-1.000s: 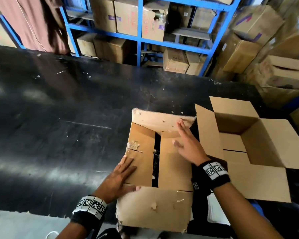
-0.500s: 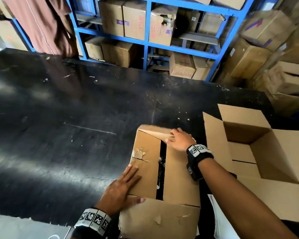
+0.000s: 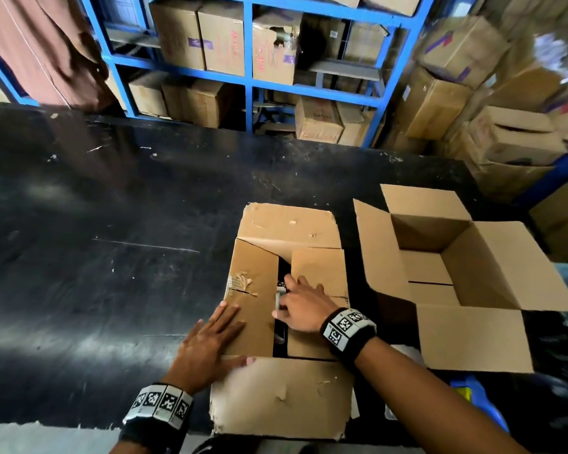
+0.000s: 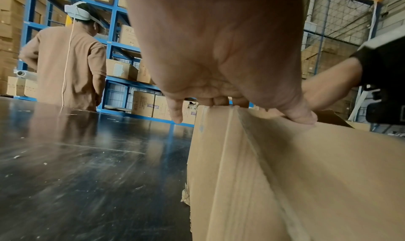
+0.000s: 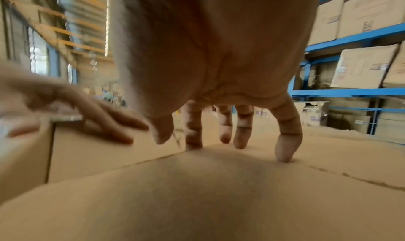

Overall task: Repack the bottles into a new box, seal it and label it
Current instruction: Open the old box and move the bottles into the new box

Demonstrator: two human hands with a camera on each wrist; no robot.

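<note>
Old box [image 3: 253,290] sits on the black tabletop [image 3: 112,257], near edge, worn and torn; new box [image 3: 456,267] just to its right, all four flaps spread, interior bare cardboard. Left hand [image 3: 210,342] lies flat on the old box's left inner flap, fingers [image 3: 225,314] straight and spread, thumb along the near outer flap; nothing grasped, only pressing. It has kept this spot since a half second ago. Right hand [image 3: 304,308] has changed: half a second ago it was stretched to the far flap, pushing it; now it is pulled back to the middle of the box, over the dark gap between the two inner flaps. Its fingers [image 5: 287,140] are bent, tips touching the right inner flap; the index dips at the flap's edge into the gap; it is unclear whether it hooks the edge. No clear grasp. The far outer flap now stands folded back away from the person, where earlier it was partly down under the right hand. Something pale shows in the gap by the right thumb; bottles are not otherwise discernible. Behind: blue shelving [image 3: 250,83] stacked with cartons. Left wrist view shows another person [image 4: 70,62] in brown standing at the tabletop's far side, back turned.
</note>
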